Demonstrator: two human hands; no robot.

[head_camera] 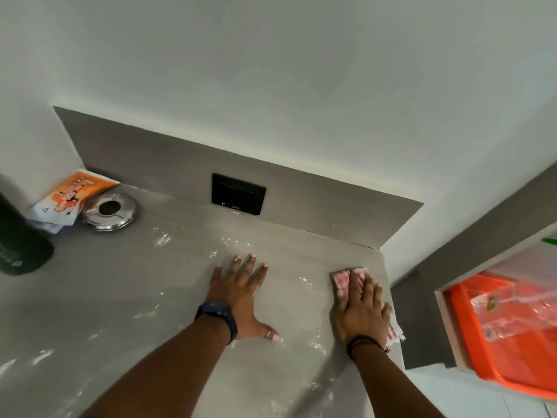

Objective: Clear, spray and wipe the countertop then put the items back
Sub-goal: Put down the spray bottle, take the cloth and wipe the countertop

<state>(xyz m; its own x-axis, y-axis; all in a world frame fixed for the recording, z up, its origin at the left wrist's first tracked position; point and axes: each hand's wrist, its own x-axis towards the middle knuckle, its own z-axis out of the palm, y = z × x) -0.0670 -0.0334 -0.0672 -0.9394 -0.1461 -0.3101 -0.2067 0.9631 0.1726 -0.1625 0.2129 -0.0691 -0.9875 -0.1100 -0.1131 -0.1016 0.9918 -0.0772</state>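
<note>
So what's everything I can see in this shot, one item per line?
countertop: one, grey, fills the lower half, flecked with white spray or foam
backsplash: one, grey, along the rear wall
switch plate: one, black, set in the backsplash
metal lid: one, shiny silver, rear left of the countertop
packet: one, orange and white, left rear corner, beside the lid
bottle: one, dark green, left edge, partly out of view
crate: one, orange, lower right, off the countertop
cloth: one, pink and white, right edge of the countertop, under the right hand
left hand: flat on the countertop, dark watch on the wrist
right hand: pressing on the cloth, dark band on the wrist
</note>
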